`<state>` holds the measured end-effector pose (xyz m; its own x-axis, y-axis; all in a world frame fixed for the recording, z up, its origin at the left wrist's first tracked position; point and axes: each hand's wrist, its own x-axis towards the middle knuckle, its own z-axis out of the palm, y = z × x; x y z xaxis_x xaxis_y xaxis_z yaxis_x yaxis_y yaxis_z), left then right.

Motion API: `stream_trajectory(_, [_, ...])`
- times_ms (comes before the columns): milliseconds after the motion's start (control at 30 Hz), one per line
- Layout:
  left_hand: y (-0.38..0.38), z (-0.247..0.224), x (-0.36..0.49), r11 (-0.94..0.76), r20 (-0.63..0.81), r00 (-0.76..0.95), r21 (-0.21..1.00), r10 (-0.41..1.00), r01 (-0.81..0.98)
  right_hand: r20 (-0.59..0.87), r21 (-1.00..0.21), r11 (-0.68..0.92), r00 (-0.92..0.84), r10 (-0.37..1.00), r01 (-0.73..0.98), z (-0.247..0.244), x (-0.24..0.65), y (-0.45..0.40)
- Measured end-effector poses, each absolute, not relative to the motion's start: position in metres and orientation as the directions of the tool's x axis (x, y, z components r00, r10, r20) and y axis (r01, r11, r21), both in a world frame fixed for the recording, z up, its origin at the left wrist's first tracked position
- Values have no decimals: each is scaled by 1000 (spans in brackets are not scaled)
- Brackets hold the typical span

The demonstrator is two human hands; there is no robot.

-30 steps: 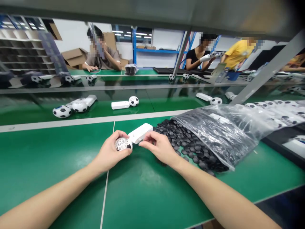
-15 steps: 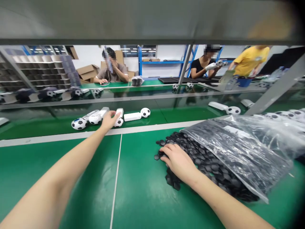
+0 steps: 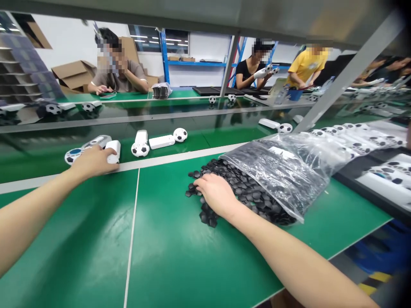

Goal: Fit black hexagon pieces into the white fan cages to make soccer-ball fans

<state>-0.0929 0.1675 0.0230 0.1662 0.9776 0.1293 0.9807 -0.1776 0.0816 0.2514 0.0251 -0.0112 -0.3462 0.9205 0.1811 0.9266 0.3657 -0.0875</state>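
My left hand (image 3: pixel 93 161) lies palm down at the near edge of the far green belt, its fingers against a white rectangular block (image 3: pixel 113 147). Just past my wrist, a round piece with a blue centre (image 3: pixel 73 156) is partly hidden by the hand. To the right stand a football-patterned ball (image 3: pixel 140 149), a white oblong housing (image 3: pixel 161 141) and another small football (image 3: pixel 180 134). My right hand (image 3: pixel 218 194) rests on a heap of black hexagonal pieces (image 3: pixel 237 190) spilling from a clear plastic bag (image 3: pixel 282 171). Whether either hand grips anything is hidden.
A grey strip (image 3: pixel 180 157) separates the near green bench from the far belt. Bagged football shells (image 3: pixel 353 137) lie to the right. Beyond a glass shelf, several co-workers sit at other benches, one holding a white piece, among cardboard boxes and blue racks.
My left hand has moved left along the row of balls and housings. A second ago both hands held a white housing and lattice ball together; my right hand stays on the black heap.
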Motion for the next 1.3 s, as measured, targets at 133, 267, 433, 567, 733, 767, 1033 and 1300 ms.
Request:
stream_trajectory(133, [114, 32, -66, -348, 8, 349, 84, 937, 934, 282, -111, 356, -314, 906, 928, -10, 250, 24])
stream_trajectory(267, [68, 40, -36, -521, -78, 530, 108, 845, 847, 313, -156, 447, -386, 868, 881, -14, 243, 26])
stream_trajectory(433, [40, 40, -4, -627, -59, 642, 166, 765, 762, 201, -216, 446, -408, 891, 869, -18, 236, 29])
stream_trajectory(567, [29, 29, 12, -602, -74, 643, 281, 763, 747, 188, -249, 433, -395, 899, 866, -14, 236, 26])
stream_trajectory(733, [20, 15, 28, -452, -47, 468, 188, 883, 872, 162, -325, 414, -382, 910, 850, -10, 238, 23])
stream_trajectory(767, [19, 13, 30, -408, -51, 424, 185, 904, 894, 154, -344, 404, -373, 915, 848, -9, 239, 23])
stream_trajectory(1033, [8, 10, 33, -380, -31, 404, 277, 914, 882, 380, -593, 555, -405, 832, 583, -5, 238, 16])
stream_trajectory(1300, [4, 6, 34, -389, -24, 455, 478, 890, 787, 473, -547, 685, -498, 727, 481, 4, 229, -4])
